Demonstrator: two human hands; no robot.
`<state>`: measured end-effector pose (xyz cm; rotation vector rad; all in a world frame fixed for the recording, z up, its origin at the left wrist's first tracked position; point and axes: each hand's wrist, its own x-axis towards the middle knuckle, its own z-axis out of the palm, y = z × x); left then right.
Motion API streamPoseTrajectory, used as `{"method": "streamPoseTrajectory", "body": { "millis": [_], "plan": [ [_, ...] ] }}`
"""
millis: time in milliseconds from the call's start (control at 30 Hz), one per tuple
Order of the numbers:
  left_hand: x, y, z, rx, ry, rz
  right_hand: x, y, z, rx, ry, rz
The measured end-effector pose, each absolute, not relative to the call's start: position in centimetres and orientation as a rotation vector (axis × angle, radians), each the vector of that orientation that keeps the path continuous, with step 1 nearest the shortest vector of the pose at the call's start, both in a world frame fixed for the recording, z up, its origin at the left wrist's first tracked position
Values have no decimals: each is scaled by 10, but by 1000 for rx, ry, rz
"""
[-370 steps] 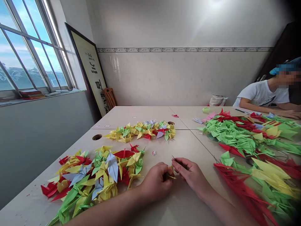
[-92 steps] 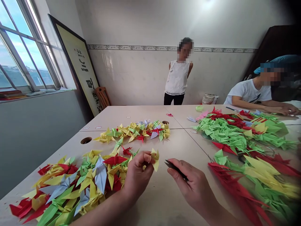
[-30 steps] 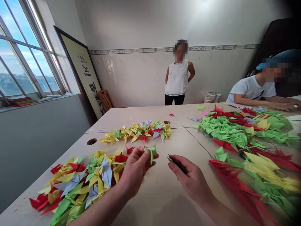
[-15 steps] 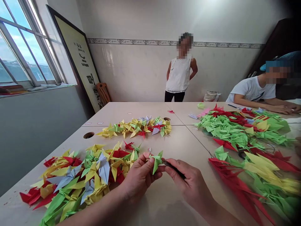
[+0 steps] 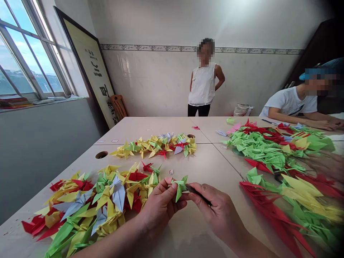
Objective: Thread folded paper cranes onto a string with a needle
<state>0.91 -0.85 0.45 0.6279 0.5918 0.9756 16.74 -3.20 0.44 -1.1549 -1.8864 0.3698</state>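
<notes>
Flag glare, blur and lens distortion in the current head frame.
Head view, top: glare on the wall, top-right corner dark; head view, left: window bright, apparently wide-angle skewed; head view, right edge: another person's hand smeared; head view, centre: green paper crane fairly sharp.

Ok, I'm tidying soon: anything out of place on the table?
Possibly the reddish piece at the far side and the tiny scrap beyond the left hand: both lie alone, apart from the paper piles.
</notes>
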Motion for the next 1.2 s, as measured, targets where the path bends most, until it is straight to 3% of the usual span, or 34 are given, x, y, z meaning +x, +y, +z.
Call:
{"method": "streamPoseTrajectory", "body": {
  "millis": [500, 900, 1200],
  "plan": [
    [8, -9, 7, 644, 629, 967, 169, -31, 6, -1162, -1939, 326],
    [12, -9, -2, 1052, 747, 1062, 166, -32, 5, -1241, -1620, 735],
    [11, -11, 6, 1140, 721, 1188, 163, -35, 13, -1229, -1646, 771]
  ]
}}
